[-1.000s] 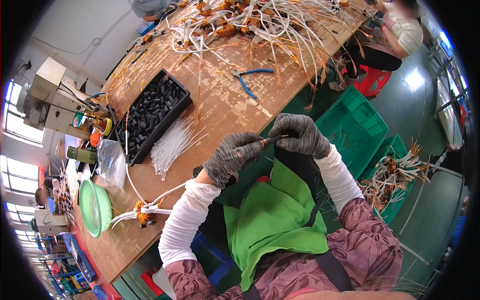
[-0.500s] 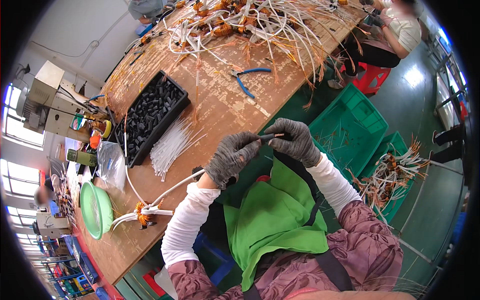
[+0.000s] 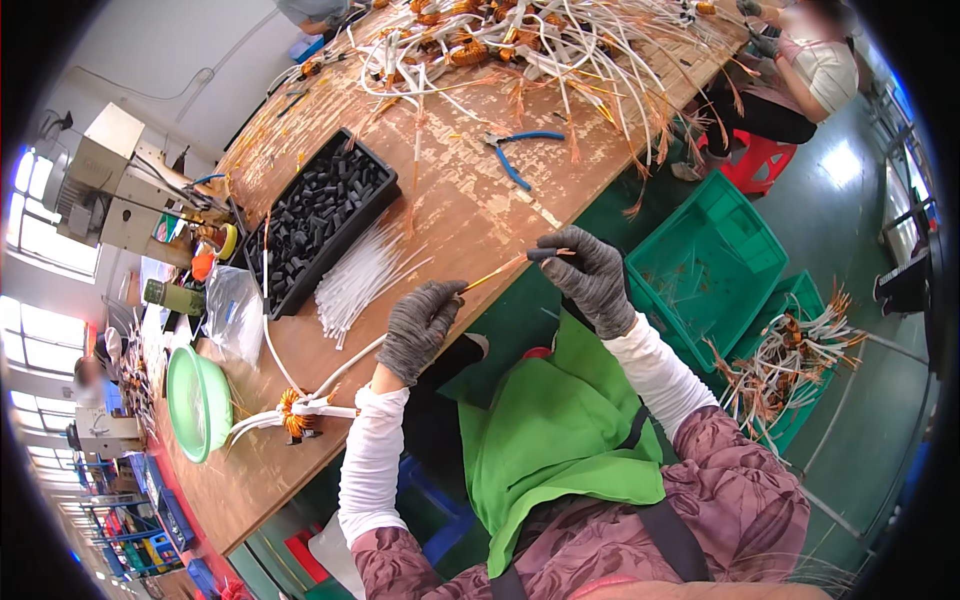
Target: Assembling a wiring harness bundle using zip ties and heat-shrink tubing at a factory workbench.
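Near frame centre, fingers together, the left hand (image 3: 419, 326) pinched a yellow wire (image 3: 489, 278), the right hand (image 3: 597, 284) a black tube (image 3: 541, 254).

No legible text, labels, brands, numbers or signs on anything in view.

Thin yellow wire (image 3: 492, 277) is hindering access to the brown wooden table (image 3: 462, 205); room is opening between blue-handled pliers (image 3: 513, 168) and slim white strips (image 3: 358, 284).

From afar I see grey knit gloves (image 3: 594, 290), wrinkled white sleeve covers (image 3: 662, 372), a mauve leaf-patterned top (image 3: 735, 475), green apron (image 3: 560, 430) and dark straps (image 3: 672, 542).
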Demonstrator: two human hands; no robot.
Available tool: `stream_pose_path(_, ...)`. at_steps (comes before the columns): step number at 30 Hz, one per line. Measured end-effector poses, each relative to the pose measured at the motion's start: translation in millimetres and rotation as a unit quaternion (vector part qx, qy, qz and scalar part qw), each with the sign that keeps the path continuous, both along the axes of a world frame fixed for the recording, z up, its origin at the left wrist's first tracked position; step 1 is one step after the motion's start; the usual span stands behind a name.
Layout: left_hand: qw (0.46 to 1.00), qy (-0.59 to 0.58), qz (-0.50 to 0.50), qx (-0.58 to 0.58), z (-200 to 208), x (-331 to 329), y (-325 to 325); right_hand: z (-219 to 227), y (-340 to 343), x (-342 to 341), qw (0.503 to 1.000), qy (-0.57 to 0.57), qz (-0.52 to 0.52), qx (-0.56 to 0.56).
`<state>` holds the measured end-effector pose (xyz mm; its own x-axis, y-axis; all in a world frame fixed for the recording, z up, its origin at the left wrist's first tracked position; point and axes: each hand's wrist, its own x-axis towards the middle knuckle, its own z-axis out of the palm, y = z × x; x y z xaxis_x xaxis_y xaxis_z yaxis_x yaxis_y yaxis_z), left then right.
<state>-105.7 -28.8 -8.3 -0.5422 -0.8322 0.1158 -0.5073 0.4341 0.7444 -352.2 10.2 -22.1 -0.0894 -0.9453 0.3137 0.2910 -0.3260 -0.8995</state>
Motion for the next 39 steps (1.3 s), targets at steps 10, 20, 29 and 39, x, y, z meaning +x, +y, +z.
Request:
stream_pose_path(10,0.994,0.028,-0.003,-0.101,4.9,-6.8,12.7,8.4,-7.1,6.2,0.997,-0.007,-0.042,0.065)
stream_pose_path(20,0.997,0.073,0.000,-0.040,5.7,-10.2,18.1,7.6,-7.0,20.8,0.988,-0.111,0.013,0.108)
stream_pose_path(29,0.990,0.113,0.086,-0.006,15.1,-5.1,24.7,-6.8,3.9,64.2,0.981,-0.103,0.081,0.140)
stream_pose_path(39,0.995,0.029,0.080,-0.058,-27.1,44.7,21.7,-48.1,-3.9,116.2,0.982,0.034,0.131,0.133)
